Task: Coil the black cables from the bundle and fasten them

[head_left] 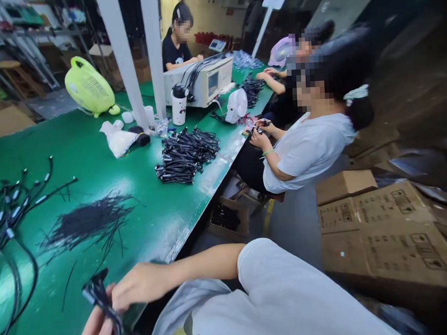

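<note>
Near the table's front edge, my left hand is closed around a folded black cable, whose connector end sticks up past the fingers. My right hand has its fingertips pinched together against the same cable's middle; a thin tie there is too small to make out. Just beyond my hands lies a heap of thin black ties on the green table. To the left are long loose black cables with white labels. A pile of bundled black cables sits farther along the table.
Two white posts rise by the table, near a white bottle, a small white fan and a boxy instrument. A green fan stands left. Co-workers sit along the table; cardboard boxes stand at right.
</note>
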A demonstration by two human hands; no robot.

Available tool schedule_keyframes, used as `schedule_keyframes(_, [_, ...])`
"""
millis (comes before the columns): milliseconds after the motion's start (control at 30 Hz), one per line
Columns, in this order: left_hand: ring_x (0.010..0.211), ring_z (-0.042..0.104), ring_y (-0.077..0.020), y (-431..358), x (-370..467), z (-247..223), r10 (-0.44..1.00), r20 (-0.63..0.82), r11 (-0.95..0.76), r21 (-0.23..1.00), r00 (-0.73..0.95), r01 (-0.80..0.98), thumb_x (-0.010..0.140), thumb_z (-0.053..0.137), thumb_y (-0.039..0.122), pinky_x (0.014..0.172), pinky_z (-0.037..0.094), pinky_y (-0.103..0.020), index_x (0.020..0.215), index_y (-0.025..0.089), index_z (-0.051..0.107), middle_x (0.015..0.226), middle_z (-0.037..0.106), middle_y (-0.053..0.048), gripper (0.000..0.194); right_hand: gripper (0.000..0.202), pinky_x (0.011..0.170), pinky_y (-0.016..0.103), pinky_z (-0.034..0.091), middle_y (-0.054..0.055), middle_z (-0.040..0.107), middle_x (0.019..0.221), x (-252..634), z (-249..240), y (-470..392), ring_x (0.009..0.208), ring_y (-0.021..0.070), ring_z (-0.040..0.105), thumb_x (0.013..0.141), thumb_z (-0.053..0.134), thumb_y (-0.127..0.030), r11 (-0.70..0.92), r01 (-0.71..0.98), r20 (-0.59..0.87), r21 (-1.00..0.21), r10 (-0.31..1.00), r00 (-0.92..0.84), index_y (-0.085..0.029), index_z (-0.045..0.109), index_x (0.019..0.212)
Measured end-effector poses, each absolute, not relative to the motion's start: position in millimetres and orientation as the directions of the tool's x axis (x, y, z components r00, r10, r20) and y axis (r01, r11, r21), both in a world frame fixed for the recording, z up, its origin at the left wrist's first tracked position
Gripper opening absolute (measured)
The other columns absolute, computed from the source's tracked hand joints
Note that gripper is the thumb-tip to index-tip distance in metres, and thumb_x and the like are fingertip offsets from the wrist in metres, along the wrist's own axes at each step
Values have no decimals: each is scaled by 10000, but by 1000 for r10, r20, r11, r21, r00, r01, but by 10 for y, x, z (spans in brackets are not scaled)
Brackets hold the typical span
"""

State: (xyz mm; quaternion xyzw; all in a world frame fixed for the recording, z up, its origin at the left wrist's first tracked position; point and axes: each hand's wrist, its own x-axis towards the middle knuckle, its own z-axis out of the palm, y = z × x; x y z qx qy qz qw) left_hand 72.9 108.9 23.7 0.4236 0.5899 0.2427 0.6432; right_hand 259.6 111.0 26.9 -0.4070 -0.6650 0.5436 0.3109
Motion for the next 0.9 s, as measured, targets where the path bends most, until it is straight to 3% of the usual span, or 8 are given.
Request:
schedule_keyframes(133, [1245,551,-283,873,1021,428,917,-359,358,933,175,33,773,638,532,1110,391,-420,1199,202,652,1266,657,-75,539,253,411,182,183,-92,314,534,2529,184,1015,422,36,212,860,540,-308,-473,-235,-312,-849,809,-498,-173,436,673])
schedule_keyframes(267, [1181,576,-232,976,1053,245,941,-246,246,969,235,28,841,628,406,1097,366,-380,1145,172,640,1224,667,-100,384,378,384,184,117,-116,200,508,2450,18,1010,406,42,114,840,528,-522,-548,-286,-357,-786,780,-514,-191,425,689])
schedule_keyframes(333, [1082,614,-206,1017,979,160,943,-251,263,964,217,-29,853,623,367,1028,417,-355,1117,170,619,1153,688,-100,330,405,392,182,148,-103,229,508,2484,-9,1024,412,47,157,848,523,-551,-519,-221,-341,-826,772,-537,-180,478,692])
schedule_keyframes(400, [900,650,-169,1028,927,133,953,-248,268,958,176,-101,856,620,365,885,487,-313,1115,175,572,1054,695,-81,325,403,447,183,273,-57,359,554,2559,25,1050,466,60,310,873,514,-524,-350,-76,-280,-934,846,-454,-162,562,701])
schedule_keyframes(533, [568,555,-93,1006,925,142,952,-228,244,968,204,-59,880,576,392,614,457,-242,1251,200,442,845,632,-1,439,365,781,285,471,62,588,967,2656,157,1157,878,162,572,858,554,-501,2,185,-36,-983,979,-200,-181,638,1015])
schedule_keyframes(667, [587,519,-117,947,968,137,895,-231,163,966,382,201,909,506,394,628,420,-259,974,183,550,687,571,23,226,387,878,332,481,72,628,1088,2555,206,1217,967,179,609,888,519,-466,-65,58,-78,-996,958,-276,-192,555,1158])
schedule_keyframes(733, [585,508,-124,941,961,155,878,-238,137,956,416,258,942,433,415,637,407,-265,801,189,520,620,542,26,280,343,865,319,485,57,651,1033,2486,195,1197,929,167,618,893,525,-448,-78,6,-77,-997,963,-259,-191,563,1116])
schedule_keyframes(900, [625,550,-137,1012,890,229,763,-306,262,952,570,161,924,455,520,665,425,-277,768,178,511,646,597,-9,380,464,758,268,503,74,654,1019,2416,156,1088,907,165,620,871,530,-579,-53,-119,-30,-991,981,-191,-184,551,1114])
